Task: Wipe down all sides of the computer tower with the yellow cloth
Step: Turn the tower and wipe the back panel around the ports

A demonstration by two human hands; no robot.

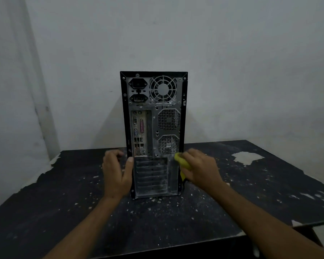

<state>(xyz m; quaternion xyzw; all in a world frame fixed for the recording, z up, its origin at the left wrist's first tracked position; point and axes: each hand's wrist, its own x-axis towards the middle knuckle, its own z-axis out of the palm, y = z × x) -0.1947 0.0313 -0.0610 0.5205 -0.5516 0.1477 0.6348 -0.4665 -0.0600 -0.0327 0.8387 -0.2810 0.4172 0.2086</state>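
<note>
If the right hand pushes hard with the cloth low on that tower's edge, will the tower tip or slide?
The computer tower stands tall on a narrow base, so it could tip under a high push; a low one probably slides it. The left hand gripping its lower left edge should steady it. The yellow cloth, bunched in the right hand, looks soft and floppy.

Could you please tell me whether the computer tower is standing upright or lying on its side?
Upright: the computer tower stands on the table, fan grille topmost.

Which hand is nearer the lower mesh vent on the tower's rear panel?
Right. The right hand, holding the yellow cloth, sits just below the lower mesh vent. The left hand grips the computer tower's opposite edge.
</note>
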